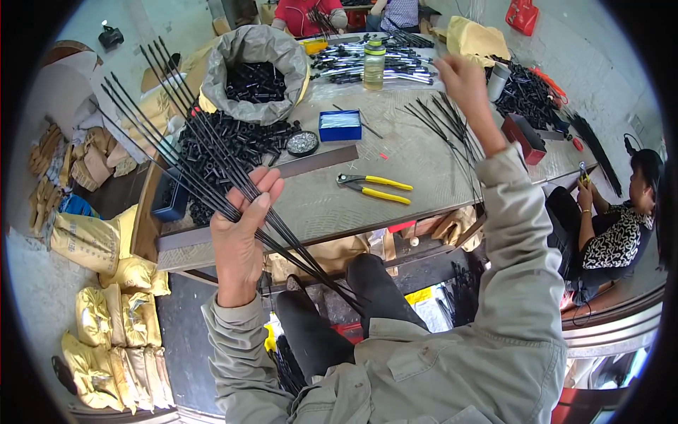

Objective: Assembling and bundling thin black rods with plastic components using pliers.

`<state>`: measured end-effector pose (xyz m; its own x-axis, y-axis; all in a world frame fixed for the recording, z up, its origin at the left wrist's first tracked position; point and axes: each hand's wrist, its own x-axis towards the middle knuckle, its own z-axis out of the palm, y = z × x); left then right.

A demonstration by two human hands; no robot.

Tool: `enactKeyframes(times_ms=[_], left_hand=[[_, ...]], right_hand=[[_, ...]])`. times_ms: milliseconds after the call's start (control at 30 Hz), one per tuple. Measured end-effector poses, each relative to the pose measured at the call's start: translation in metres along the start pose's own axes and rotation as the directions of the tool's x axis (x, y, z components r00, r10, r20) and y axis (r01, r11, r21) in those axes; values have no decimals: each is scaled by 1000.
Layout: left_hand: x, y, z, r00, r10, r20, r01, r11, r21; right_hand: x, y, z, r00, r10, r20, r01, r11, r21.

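Note:
My left hand [244, 230] holds a fanned bunch of thin black rods [205, 166] with its thumb across them. Their upper ends spread to the far left, and the lower ends reach over my lap. At the far right of the table my right hand [462, 81] is raised, its fingers curled in and slightly blurred; anything inside is hidden. Beside that wrist, more thin black rods [448, 131] lie on the table [296, 201]. Yellow-handled pliers [374, 189] rest between my two arms.
A grey-lined sack [219, 63] and loose black tubes [226, 145] occupy the left. Near them sit a round tin [303, 143] and blue box [340, 133]. A bottle [373, 65] stands by silver-and-black rods [335, 63]. Other people sit beyond the table and at the right [611, 233].

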<state>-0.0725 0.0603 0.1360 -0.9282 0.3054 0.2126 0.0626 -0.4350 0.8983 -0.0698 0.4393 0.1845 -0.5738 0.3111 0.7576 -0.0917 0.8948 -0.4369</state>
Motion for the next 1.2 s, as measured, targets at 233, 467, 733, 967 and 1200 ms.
enactKeyframes(times_ms=[233, 467, 733, 967, 1200], left_hand=[[6, -6, 3, 998, -1, 60, 3, 999, -33], [2, -12, 17, 996, -39, 83, 45, 997, -68], [-4, 6, -1, 969, -128, 212, 71, 964, 258], [-27, 13, -30, 838, 545, 42, -301, 396, 868], [-1, -6, -12, 897, 426, 119, -418, 729, 542]], right_hand=[[-133, 153, 14, 863, 328, 385, 52, 699, -713], [-125, -39, 30, 717, -53, 696, -127, 971, 204], [-178, -153, 62, 404, -243, 882, -872, 191, 452], [-165, -182, 32, 308, -374, 875, -839, 327, 435], [-164, -189, 31, 186, -456, 871, -945, 161, 286]])
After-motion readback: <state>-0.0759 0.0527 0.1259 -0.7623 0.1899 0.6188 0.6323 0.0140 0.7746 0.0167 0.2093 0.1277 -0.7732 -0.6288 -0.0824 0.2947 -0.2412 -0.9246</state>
